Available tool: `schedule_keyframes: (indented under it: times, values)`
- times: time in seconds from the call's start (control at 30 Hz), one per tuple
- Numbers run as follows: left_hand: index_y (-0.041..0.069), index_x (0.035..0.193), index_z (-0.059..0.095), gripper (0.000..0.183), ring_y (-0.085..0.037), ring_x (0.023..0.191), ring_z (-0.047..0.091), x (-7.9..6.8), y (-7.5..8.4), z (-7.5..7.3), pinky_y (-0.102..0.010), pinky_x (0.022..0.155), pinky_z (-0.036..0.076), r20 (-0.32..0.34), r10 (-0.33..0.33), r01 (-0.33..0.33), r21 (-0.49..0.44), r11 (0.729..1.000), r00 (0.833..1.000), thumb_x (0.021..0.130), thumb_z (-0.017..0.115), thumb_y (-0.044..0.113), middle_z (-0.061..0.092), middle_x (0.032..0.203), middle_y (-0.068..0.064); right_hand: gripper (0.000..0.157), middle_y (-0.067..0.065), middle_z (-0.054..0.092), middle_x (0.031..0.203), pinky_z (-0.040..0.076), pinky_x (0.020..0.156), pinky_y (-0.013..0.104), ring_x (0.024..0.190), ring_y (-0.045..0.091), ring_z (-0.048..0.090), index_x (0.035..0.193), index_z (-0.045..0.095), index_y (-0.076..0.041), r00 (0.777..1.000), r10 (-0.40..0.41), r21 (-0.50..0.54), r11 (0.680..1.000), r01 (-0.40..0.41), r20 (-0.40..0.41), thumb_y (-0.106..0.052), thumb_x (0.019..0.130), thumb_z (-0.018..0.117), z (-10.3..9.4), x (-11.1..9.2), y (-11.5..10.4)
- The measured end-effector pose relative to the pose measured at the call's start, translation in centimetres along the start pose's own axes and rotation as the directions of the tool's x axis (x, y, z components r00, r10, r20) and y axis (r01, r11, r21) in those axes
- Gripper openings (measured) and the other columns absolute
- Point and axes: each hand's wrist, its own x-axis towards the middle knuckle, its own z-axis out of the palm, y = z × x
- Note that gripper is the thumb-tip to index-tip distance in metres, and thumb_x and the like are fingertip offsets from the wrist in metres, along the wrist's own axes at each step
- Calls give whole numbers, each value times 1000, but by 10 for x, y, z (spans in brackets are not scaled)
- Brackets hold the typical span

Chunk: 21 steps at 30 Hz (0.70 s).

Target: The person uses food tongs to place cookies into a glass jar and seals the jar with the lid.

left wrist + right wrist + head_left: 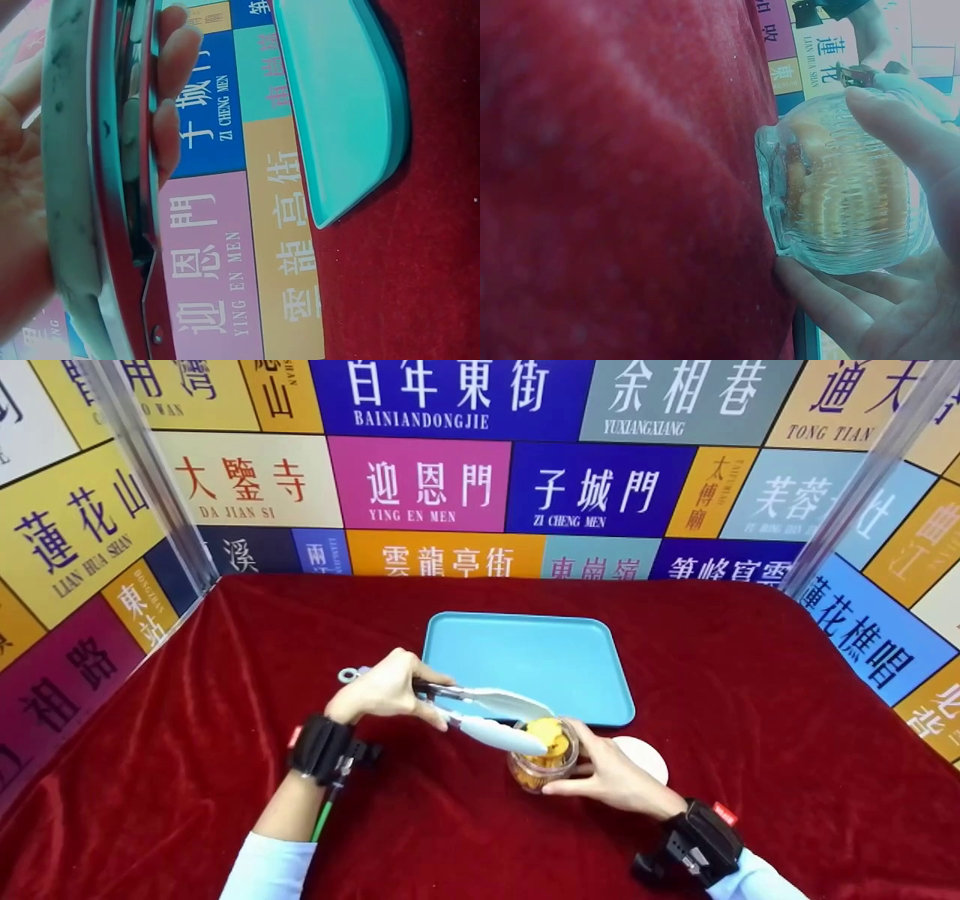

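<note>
Gripped in my left hand (pixel 388 687) is a pair of kitchen tongs (pixel 491 732) with pale tips and metal arms. Its ring end sticks out behind the hand. The tips sit at the mouth of a clear ribbed glass jar (pixel 847 195), beside yellow wavy-edged pieces (pixel 551 733) that look like biscuits and fill it. Whether the tips pinch a piece, I cannot tell. My right hand (pixel 611 774) holds the jar from its right side, thumb on one side and fingers on the other. In the left wrist view the tongs (pixel 75 165) lie along the palm.
A light blue rectangular tray (pixel 525 652) lies behind the jar on the red cloth (pixel 420 832). Partly behind my right hand is a white round disc (pixel 646 759), like a lid. Panels with coloured signs (pixel 420 484) stand around the table's back and sides.
</note>
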Motion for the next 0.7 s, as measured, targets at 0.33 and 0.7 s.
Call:
schedule_keyframes:
  times: [0.33, 0.7]
  values:
    - [4, 107, 71, 55, -17, 75, 62, 0, 2, 1, -22, 64, 48, 30, -24, 24, 16, 1000, 999, 60, 88, 26, 72, 99, -10, 80, 19, 50, 129, 51, 85, 28, 111, 24, 57, 139, 32, -1, 1000, 6, -12, 1000, -7, 0, -25, 78, 77, 0, 0, 0]
    - [5, 108, 71, 54, -21, 73, 59, 0, 1, 1, -20, 62, 44, 35, -34, 35, -10, 999, 999, 61, 88, 26, 72, 98, -8, 77, 18, 51, 128, 51, 85, 27, 110, 19, 58, 137, 34, -1, 1000, -8, -12, 1000, 8, -1, -24, 78, 76, 0, 1, 0]
